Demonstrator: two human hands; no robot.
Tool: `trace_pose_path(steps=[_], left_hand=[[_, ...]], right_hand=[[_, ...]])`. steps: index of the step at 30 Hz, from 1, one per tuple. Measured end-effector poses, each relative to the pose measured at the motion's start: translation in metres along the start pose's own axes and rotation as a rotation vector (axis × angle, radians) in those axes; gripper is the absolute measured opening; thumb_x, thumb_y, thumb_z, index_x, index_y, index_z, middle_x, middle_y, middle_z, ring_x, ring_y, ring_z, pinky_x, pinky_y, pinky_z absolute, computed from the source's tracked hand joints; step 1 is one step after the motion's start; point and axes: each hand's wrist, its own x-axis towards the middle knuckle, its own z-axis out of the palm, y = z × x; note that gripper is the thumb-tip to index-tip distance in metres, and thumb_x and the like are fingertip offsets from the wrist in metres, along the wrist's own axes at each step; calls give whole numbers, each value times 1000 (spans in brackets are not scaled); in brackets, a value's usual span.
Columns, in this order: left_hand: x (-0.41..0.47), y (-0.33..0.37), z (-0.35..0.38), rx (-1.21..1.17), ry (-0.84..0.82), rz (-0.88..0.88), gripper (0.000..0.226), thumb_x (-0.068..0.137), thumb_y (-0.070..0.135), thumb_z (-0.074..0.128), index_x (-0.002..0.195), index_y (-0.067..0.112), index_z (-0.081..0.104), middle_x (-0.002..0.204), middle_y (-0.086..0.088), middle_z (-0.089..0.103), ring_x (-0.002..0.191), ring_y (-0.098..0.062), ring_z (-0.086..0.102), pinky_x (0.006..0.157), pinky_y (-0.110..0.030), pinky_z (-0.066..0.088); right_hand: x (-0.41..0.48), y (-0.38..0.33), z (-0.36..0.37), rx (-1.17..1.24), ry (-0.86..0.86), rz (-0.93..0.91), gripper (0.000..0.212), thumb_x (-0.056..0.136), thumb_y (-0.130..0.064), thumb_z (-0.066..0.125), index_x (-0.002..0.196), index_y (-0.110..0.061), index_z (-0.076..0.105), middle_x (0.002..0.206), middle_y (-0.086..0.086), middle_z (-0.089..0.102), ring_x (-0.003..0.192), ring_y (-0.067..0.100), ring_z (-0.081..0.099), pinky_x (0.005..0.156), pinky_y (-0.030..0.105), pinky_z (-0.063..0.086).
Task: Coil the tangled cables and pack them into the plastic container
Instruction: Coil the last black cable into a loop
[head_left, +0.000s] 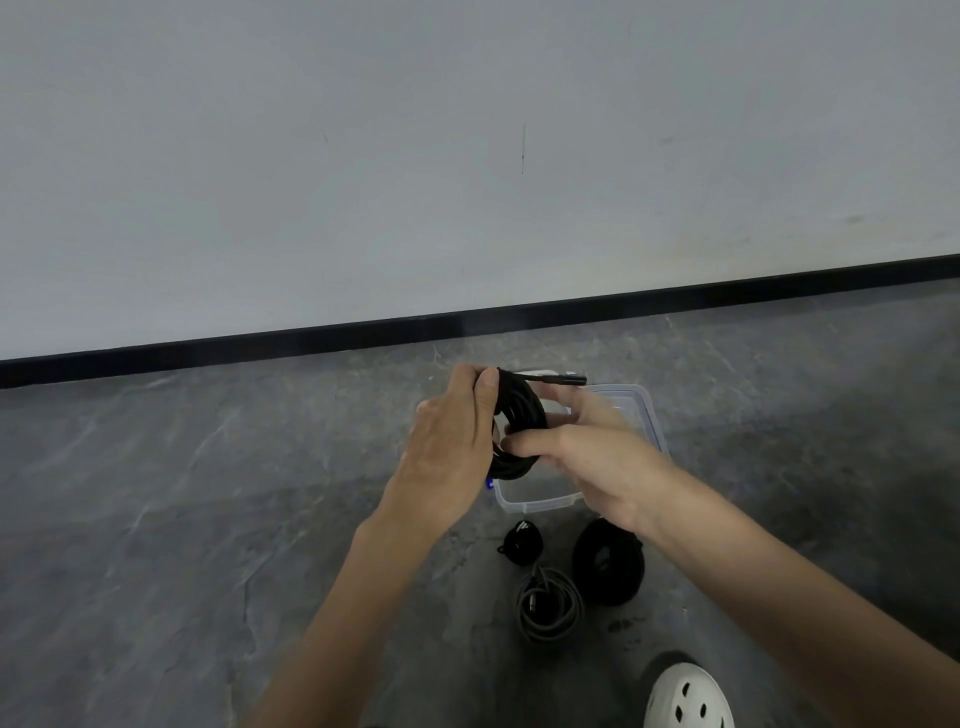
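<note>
The left hand (447, 447) curls round a round black cable (521, 415), the right hand (597, 457) pinching its right side, above the clear rectangular container (540, 504). Nearer lie a small bundle (521, 543), a grey loop (548, 605) and a wide ring (608, 569).

Grey floor (208, 493) — clear container (540, 504), three cable coils (608, 569), perhaps a shoe (685, 696).

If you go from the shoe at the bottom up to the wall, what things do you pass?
shoe → grey coil → small black coil → container → baseboard → wall
</note>
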Motion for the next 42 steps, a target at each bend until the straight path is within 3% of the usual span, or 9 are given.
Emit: trace_pose_path(steps=[6,10,14,19,22,31,35,39,42], left_hand=[[0,0,2,-2,-12,6,30,103,39,25,101,22,49,68,3,57,58,-8,53,52,-9,40],[1,-1,1,-34,-6,1,32,103,41,24,100,23,50,72,-2,61,64,-12,56,57,-11,42],[0,-2,1,-42,-7,-10,32,104,40,23,100,22,50,69,4,56,63,-8,52,56,-8,39],[1,-5,-1,-74,10,-43,33,105,39,24,99,21,51,75,1,58,71,-10,54,59,-6,39],[2,-4,-1,-128,21,-63,38,104,40,25,98,17,55,75,-3,62,68,-11,57,59,-7,41],[1,-2,-1,-103,20,-77,40,104,41,26,103,15,56,81,-5,64,75,-12,59,62,-8,41],[1,-2,2,-99,-1,-70,40,104,41,25,93,15,54,75,-1,59,74,-3,55,61,-8,41],[3,-3,6,-203,-34,-125,43,103,46,24,83,20,53,74,2,58,83,-20,57,76,-33,44],[3,-3,10,-218,-41,-126,42,102,46,26,78,23,52,66,13,58,71,-6,54,68,-24,39]], right_hand=[[-1,-2,1,19,-72,-42,49,74,18,63,117,-5,62,87,10,67,96,27,64,105,42,44],[-3,-5,1,59,-86,-94,49,74,24,58,107,-12,64,74,1,67,84,18,63,92,34,48],[-1,1,5,120,-75,-59,60,77,25,52,128,-6,49,75,2,55,80,16,55,90,34,45],[-5,3,9,-22,7,-168,43,84,7,62,120,-15,54,88,5,70,89,17,68,80,21,54],[-5,1,12,-104,75,-279,30,86,2,63,105,-21,61,89,7,74,82,13,71,71,16,55],[0,1,8,-75,67,-172,43,77,7,68,109,-21,61,96,5,73,88,12,70,66,11,53],[0,6,12,-65,158,-238,43,76,5,71,101,-25,52,91,7,71,81,13,70,60,11,51],[2,7,10,-136,281,-394,42,75,-10,78,96,-27,46,77,4,73,69,9,70,54,11,48],[4,9,8,-250,379,-446,49,72,-19,82,93,-28,39,72,-4,72,66,3,67,53,8,44]])
